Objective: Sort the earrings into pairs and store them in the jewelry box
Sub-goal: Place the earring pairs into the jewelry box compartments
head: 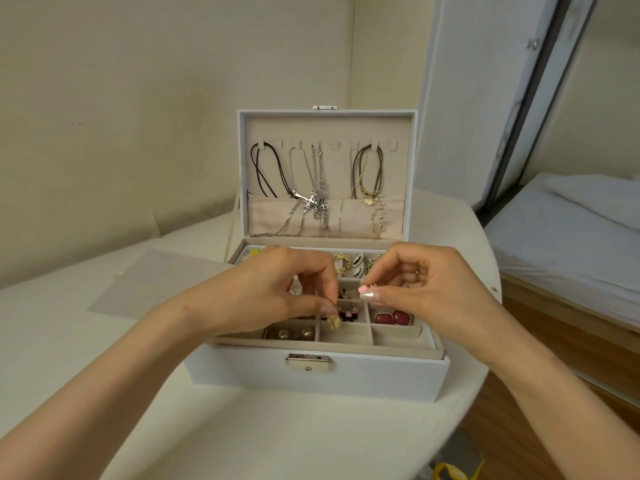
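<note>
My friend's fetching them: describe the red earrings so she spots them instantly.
Find the open white jewelry box on the table. In its tray's right column, just behind the empty front compartment, sit the red earrings: the only dark red, gold-rimmed squarish pair.

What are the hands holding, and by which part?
The left hand pinches a small gold earring by its top. The right hand pinches a tiny piece at its fingertips, too hidden to name.

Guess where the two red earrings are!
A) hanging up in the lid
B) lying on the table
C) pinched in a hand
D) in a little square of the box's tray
D: the two red earrings lie side by side in a compartment on the right of the jewelry box tray.
</note>
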Available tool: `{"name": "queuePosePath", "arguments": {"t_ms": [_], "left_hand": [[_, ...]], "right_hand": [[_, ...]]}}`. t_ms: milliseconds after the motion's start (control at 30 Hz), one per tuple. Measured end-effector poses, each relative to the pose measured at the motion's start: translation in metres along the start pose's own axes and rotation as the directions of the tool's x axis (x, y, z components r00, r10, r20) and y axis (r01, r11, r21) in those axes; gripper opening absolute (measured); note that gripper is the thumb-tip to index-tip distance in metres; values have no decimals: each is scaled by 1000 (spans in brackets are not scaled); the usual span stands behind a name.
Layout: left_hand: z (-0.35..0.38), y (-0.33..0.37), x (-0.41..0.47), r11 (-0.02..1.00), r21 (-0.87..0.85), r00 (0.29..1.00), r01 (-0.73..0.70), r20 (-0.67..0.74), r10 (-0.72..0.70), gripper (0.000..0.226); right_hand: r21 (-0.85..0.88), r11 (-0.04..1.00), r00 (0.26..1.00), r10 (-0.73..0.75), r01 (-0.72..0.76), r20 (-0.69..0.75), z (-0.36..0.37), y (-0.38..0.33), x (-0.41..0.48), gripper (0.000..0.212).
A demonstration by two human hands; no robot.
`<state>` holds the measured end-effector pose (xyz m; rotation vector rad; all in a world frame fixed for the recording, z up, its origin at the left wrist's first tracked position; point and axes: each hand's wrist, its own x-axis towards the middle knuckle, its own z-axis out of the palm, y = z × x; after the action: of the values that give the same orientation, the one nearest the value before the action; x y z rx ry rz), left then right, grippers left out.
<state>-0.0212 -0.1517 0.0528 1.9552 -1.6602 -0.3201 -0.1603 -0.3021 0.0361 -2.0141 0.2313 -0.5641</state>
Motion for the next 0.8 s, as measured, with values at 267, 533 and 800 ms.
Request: {"name": "queuePosePath", "arguments": {"t_ms": [267,533,800], "left_hand": [[8,11,3,995,76,990,64,118,-72,9],[20,13,7,957,291,995,-9,97,-20,9],[23,7,6,904,418,996,-87,41,77,14]], "right_hand": [[18,1000,1000,-8,8,-3,3,-2,1,12],[25,1000,1000,-4,5,-15,-1,1,1,11],[53,999,1000,3,-4,11,-3,4,1,12]]}}
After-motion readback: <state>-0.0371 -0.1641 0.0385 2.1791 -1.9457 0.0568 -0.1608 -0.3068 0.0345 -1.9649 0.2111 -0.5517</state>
